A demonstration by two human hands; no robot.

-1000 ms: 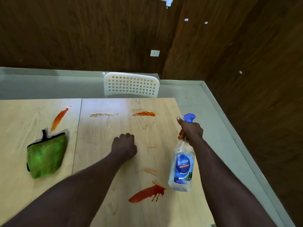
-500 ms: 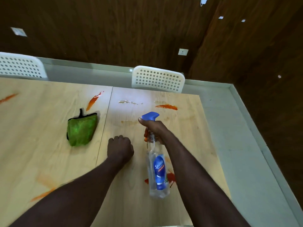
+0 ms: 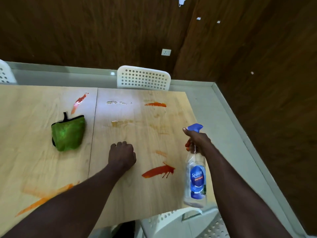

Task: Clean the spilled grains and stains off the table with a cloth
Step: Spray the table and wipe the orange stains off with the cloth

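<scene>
Cloth (image 3: 68, 133): green and bunched, lying on the table (image 3: 120, 194) just left of the seam (image 3: 92, 143), with a black loop at its far end.
Cloth axis: roughly along the seam, with the loop end away from the person.
Left hand (image 3: 122, 154): a closed fist with nothing in it, low at the table just right of the seam. I cannot tell whether it touches the table.
Right hand (image 3: 197, 140): wrapped round the neck of the bottle (image 3: 196, 179), thumb by the blue trigger, well right of the seam. The bottle is held off the table.
Key relation: the cloth lies left of the left hand and a little beyond it, across the seam. That hand is far nearer than the right and holds nothing.
Grains (image 3: 116, 102): a short pale line just right of the seam, near the far edge.
Stains: red streaks on both sides of the seam; the boldest (image 3: 157, 171) lies right of it, between the two hands.
Likely next: the left fist opens, crosses the seam and takes the cloth from above. Nothing looks wiped yet.
</scene>
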